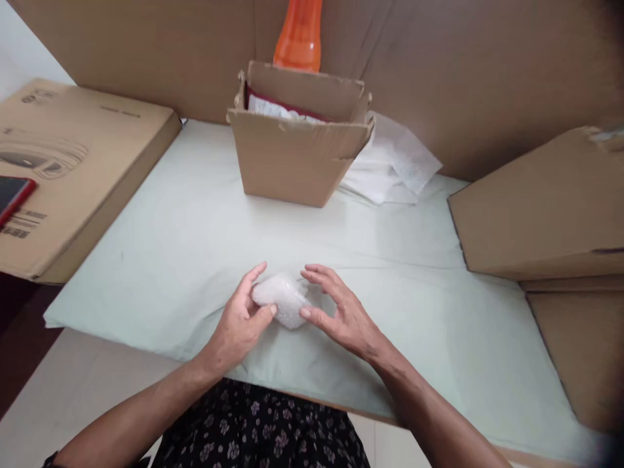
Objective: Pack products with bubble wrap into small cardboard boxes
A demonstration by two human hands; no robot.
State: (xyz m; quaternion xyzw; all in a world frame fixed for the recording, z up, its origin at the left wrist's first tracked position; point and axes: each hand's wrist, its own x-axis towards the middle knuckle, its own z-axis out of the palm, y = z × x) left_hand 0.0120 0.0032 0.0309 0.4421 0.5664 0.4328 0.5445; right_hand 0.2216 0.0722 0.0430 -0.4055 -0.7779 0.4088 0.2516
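Observation:
A small bundle in clear bubble wrap (287,302) lies on the pale green cloth near the front edge of the table. What the wrap contains cannot be made out. My left hand (241,318) is curved around its left end, thumb pressed on the near side and fingers along the far side. On the other side, my right hand (338,309) rests its thumb tip against the bundle. Its fingers are spread in a wide curve, with a gap between the palm and the wrap.
An uncovered cardboard box (287,159) holding white and red packets stands beyond the hands. White plastic bags (387,166) lie beside it, and an orange vase-like object (299,39) rises behind. A flat carton (92,130) bears a phone-like device (14,195) at left. Cardboard (541,208) borders the right.

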